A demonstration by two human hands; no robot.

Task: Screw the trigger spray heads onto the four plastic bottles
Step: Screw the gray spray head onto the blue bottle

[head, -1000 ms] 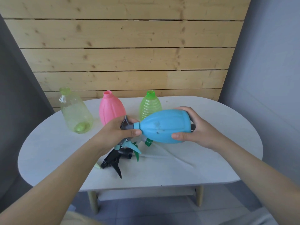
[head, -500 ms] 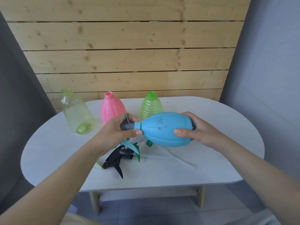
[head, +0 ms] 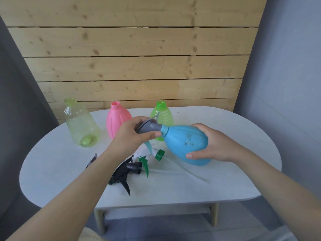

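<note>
My right hand (head: pixel 215 145) grips the fat end of a blue bottle (head: pixel 187 145), held on its side above the table with the neck pointing left and slightly up. My left hand (head: pixel 132 136) grips a grey trigger spray head (head: pixel 149 127) seated at the bottle's neck. Behind them stand three open bottles: a clear yellow-green one (head: pixel 80 124), a pink one (head: pixel 117 119) and a green ribbed one (head: pixel 163 113). Loose spray heads lie under my hands: a black one (head: pixel 123 174) and a white and green one (head: pixel 147 157).
The white oval table (head: pixel 225 185) stands against a wooden plank wall (head: pixel 135 66). Grey walls flank both sides. A thin clear dip tube (head: pixel 173 172) lies on the tabletop to the right of the loose heads. Another small dark part (head: pixel 93 160) shows beside my left forearm.
The blue bottle has tilted, its base dropping down and right while the neck rose. My left hand has turned on the grey spray head, and my right hand shifted lower on the bottle.
</note>
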